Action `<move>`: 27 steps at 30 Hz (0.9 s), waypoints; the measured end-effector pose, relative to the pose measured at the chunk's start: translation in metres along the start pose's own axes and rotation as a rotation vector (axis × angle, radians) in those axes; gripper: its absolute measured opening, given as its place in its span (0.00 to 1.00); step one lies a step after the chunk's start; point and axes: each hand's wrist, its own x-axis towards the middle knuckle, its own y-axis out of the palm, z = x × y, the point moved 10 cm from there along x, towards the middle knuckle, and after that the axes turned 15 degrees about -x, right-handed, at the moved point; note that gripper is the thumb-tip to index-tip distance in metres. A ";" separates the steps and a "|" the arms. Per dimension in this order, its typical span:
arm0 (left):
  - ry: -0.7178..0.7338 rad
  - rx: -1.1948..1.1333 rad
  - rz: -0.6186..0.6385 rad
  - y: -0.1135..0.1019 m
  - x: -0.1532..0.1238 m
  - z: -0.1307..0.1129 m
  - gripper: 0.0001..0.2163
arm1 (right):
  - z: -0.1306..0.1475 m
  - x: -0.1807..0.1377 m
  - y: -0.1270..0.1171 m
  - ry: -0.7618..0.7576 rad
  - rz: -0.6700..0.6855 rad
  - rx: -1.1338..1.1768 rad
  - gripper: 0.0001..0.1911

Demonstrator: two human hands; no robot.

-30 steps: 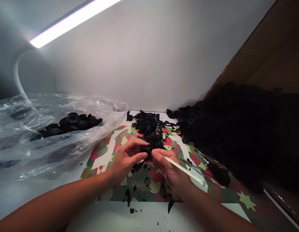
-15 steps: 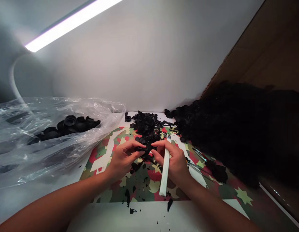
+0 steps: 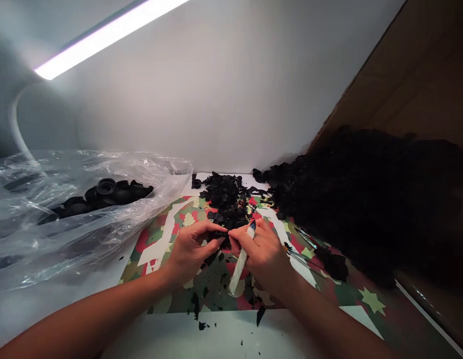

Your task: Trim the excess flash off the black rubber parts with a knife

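Note:
My left hand (image 3: 192, 249) pinches a small black rubber part (image 3: 219, 234) between thumb and fingers over the camouflage-patterned mat (image 3: 160, 234). My right hand (image 3: 263, 254) grips a white-handled knife (image 3: 238, 264), handle pointing down toward me and its dark tip up by the part. The fingertips of both hands meet at the part. Black trimmings (image 3: 226, 199) lie heaped just beyond the hands.
A clear plastic bag (image 3: 67, 219) at the left holds round black rubber parts (image 3: 107, 192). A large dark heap of black parts (image 3: 366, 199) fills the right, against a brown board (image 3: 421, 85). Thin tools (image 3: 302, 257) lie right of my hand. A lamp bar (image 3: 104, 37) glows overhead.
The knife has swung from pointing out to the right to standing with its handle toward me, and my right hand has closed in against the part.

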 end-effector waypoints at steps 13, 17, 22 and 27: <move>-0.249 -0.179 -0.005 0.003 -0.002 0.023 0.06 | -0.057 -0.006 0.021 0.448 0.183 0.349 0.07; -0.233 -0.152 -0.006 0.002 0.000 0.024 0.06 | -0.035 -0.003 0.019 0.297 0.147 0.387 0.07; -0.216 -0.117 0.004 0.004 0.001 0.023 0.07 | -0.025 -0.001 0.012 0.171 0.048 0.309 0.06; -0.213 -0.055 0.045 0.007 0.000 0.022 0.06 | -0.014 0.001 0.009 0.082 0.000 0.187 0.08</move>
